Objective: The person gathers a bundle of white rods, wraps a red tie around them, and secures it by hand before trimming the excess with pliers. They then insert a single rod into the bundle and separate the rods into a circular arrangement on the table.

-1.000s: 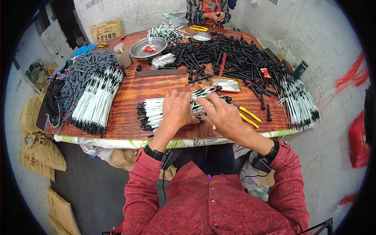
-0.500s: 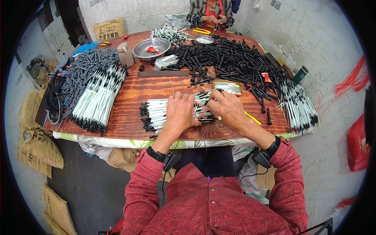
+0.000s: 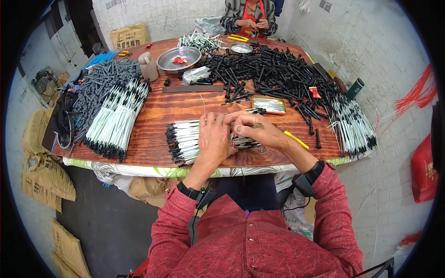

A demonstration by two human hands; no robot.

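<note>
A bundle of thin pale rods with black ends (image 3: 186,139) lies crosswise at the table's near edge. My left hand (image 3: 213,139) is closed over the middle of the bundle and presses it down. Just to the right, my right hand (image 3: 256,129) is bent over the bundle, its index finger reaching to my left fingers and its thumb curled. What those fingers pinch is hidden. A bit of red tie (image 3: 232,133) shows between the hands. A thin wire-like strand (image 3: 203,104) sticks up beyond my left fingers. Yellow-handled pliers (image 3: 296,140) lie beside my right wrist.
Rod bundles stand left (image 3: 113,123) and right (image 3: 352,125). Behind are a black parts heap (image 3: 264,69), a grey parts heap (image 3: 99,81), a metal bowl (image 3: 167,61), a flat bar (image 3: 192,88) and a tin of pins (image 3: 270,104). A co-worker (image 3: 250,21) sits across the table.
My right hand has moved left against my left fingers and turned, with its thumb now showing. The red tie, seen crossing the bundle before, is mostly covered. My left hand stays on the bundle.
</note>
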